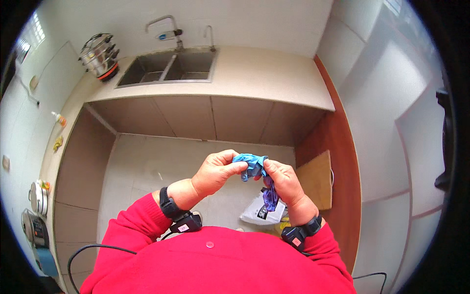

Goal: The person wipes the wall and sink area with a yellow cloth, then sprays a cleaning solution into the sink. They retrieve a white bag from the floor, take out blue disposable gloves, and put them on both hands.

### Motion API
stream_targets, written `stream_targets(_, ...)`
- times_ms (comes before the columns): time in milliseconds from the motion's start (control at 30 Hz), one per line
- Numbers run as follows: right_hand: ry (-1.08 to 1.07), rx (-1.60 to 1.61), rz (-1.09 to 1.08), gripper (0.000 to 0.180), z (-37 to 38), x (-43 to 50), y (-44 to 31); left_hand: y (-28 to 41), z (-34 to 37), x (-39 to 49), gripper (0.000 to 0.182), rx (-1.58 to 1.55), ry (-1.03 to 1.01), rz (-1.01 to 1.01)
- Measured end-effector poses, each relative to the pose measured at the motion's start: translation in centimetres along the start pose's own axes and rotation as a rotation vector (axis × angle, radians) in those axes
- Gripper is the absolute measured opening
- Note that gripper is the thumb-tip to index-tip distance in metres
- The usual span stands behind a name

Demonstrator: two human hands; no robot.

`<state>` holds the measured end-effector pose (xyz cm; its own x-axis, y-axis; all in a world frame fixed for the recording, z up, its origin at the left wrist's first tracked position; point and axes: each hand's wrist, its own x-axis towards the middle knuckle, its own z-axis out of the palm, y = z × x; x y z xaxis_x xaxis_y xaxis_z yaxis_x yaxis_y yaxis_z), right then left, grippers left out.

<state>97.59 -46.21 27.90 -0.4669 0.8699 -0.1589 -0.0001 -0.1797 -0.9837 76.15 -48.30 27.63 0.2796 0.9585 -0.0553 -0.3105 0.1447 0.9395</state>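
Observation:
Between my two hands is a crumpled light-blue thin glove (pixel 253 163), apparently a disposable one. My left hand (pixel 216 173) pinches its left end between thumb and fingers. At its right end, my right hand (pixel 284 180) grips it with the thumb on top. A bunched purple glove-like piece (pixel 270 198) hangs below the right hand, seemingly held by the curled fingers; its upper part is hidden. Both hands are in front of my chest, above the floor.
Ahead, a double sink (pixel 189 66) with a tap (pixel 179 42) is set in the counter (pixel 257 73). A steel steamer pot (pixel 99 58) stands left of it. A white bag (pixel 260 211) lies below my right hand. A wooden board (pixel 315 182) leans against the red-brown panel (pixel 347 205).

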Motion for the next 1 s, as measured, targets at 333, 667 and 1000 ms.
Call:
stream_targets(333, -0.028, -0.192, -0.579, 0.029, 15.4, 8.8, -2.9, 6.8, -14.0, -7.5, 0.021, -0.105, 0.165, 0.192)
stream_targets(667, -0.178, 0.427, -0.141, 0.013, 26.5, 16.0, -3.3, 12.0, -26.4, -13.0, 0.018, -0.324, 0.382, 0.368)
stream_targets(1000, -0.276, 0.503, -0.170, 0.013, 28.1, 19.6, -2.7, 12.4, -28.7, -13.4, 0.012, -0.183, 0.591, 0.390)
